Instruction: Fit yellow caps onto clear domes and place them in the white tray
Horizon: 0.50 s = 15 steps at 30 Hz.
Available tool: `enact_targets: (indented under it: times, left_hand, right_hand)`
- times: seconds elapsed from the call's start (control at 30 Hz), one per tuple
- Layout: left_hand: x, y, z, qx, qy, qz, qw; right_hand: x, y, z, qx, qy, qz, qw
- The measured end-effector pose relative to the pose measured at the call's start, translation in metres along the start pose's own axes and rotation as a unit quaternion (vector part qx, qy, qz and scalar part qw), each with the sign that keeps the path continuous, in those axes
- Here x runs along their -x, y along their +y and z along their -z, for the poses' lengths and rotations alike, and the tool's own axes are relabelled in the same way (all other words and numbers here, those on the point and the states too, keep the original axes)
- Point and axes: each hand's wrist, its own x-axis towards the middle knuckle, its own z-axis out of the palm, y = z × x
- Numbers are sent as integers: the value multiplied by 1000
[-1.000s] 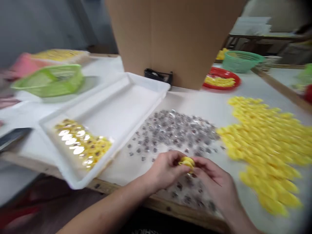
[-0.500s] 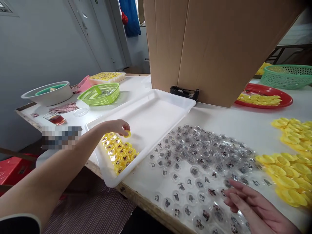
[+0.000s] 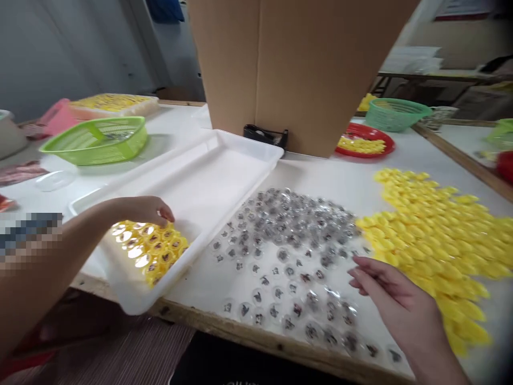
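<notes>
Left hand [image 3: 142, 210] curled, fingertips lowered at the upper edge of the packed yellow caps [image 3: 154, 251] in the near end of the white plastic tray [image 3: 240, 143]; whether it pinches a cap cannot be told. Right hand [image 3: 387, 289] apart from the tray, holding nothing visible, fingers loosely together, reaching over the clear capsules with dark figures [image 3: 280, 256] near the tabletop's front edge [image 3: 256, 339], beside the yellow shells [image 3: 428, 235]. Handling note: set each cap snug against its neighbours, keeping rows tight.
</notes>
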Motion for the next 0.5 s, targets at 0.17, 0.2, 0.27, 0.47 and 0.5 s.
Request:
enact_targets:
  times: [0.17,0.2,0.27,0.47,0.5]
  left_hand:
    - [8,42,7,-127,167,3,978]
    - [11,59,9,-146,200,5,969]
    - [15,97,12,-146,245,-36,958]
    - [6,207,-9,-46,169,-246,953]
    - [2,222,-14,-31,157,-269,950]
  right_hand:
    - [-1,-4,-4,186,-139,154,960]
    - [-1,-6,-7,221,-163,176,945]
    - [-1,-9,-12,277,-196,195,920]
    - [-4,-12,-21,334,-229,176,897]
    - [-3,-12,-20,337,-227,175,897]
